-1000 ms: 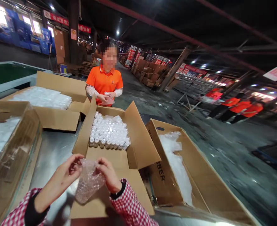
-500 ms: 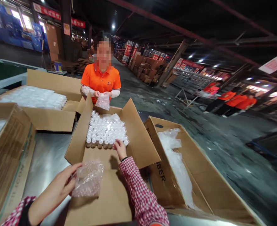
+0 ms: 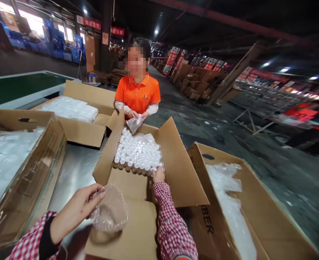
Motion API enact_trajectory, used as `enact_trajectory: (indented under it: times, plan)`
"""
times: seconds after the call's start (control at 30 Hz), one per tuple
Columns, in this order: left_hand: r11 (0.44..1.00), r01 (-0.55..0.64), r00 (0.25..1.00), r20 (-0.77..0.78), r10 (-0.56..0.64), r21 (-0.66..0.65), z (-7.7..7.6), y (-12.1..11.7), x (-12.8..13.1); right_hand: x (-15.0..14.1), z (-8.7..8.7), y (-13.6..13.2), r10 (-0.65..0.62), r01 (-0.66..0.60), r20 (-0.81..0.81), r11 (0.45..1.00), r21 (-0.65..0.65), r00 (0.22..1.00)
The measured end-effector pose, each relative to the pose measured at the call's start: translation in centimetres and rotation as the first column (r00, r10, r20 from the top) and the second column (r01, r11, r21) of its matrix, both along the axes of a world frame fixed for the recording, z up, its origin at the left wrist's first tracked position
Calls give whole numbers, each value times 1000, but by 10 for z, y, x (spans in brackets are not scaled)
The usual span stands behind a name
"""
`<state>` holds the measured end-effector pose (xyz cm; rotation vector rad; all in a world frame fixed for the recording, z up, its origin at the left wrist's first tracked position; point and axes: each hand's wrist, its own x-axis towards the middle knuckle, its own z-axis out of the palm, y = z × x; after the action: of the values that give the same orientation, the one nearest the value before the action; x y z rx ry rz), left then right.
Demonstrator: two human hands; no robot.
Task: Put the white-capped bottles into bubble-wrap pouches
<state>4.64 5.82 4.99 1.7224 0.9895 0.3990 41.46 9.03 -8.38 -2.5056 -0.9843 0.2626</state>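
My left hand (image 3: 79, 209) pinches the edge of a clear bubble-wrap bag (image 3: 112, 209), whose mouth gapes in a rounded shape over the front flap of an open cardboard box (image 3: 129, 184). Inside this box stand rows of small white-capped bottles (image 3: 137, 151), packed close together. At the near right corner of the rows, my right hand (image 3: 158, 175) has its fingers closed on a small bottle; the fingertips are partly hidden. Loose clear plastic (image 3: 147, 139) lies over the bottles at the back.
Across the box a co-worker in an orange shirt (image 3: 137, 94) handles another bubble-wrap bag (image 3: 134, 123). Cartons holding wrapped white items stand at left (image 3: 58, 144) and back left (image 3: 80, 133). To the right, a carton (image 3: 246, 173) contains clear plastic bags. A green conveyor (image 3: 26, 90) runs behind.
The view has swung left, so things sit further right. The bag in my left hand has turned and its mouth has opened wider. My right hand stays at the bottles' near right corner.
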Motion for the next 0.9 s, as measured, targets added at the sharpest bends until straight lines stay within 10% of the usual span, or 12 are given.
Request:
enact_trajectory:
  times: [0.17,0.27,0.4,0.5,0.73,0.83,0.9]
  plan:
    - [997,-3,1000,12,3,72,2,1,7,-33,77,-57,71,-87,53,903,420,996]
    - [995,6,1000,30,-9,101,0,5,15,-79,142,-101,420,-372,142,540,755,896]
    - [991,1,997,71,-10,131,1,4,19,-137,194,-128,773,-806,366,298,511,518]
    - [989,-3,995,100,-12,147,3,-3,15,-161,188,-120,885,-932,335,237,275,324]
    - [978,-37,991,134,9,204,-6,-17,13,-200,130,-101,943,-970,294,204,-134,158]
    - [987,-41,987,157,16,155,-10,-21,11,-198,137,-112,963,-986,216,164,7,162]
    - [993,-51,981,192,30,108,-9,-24,7,-181,143,-123,952,-926,116,241,289,284]
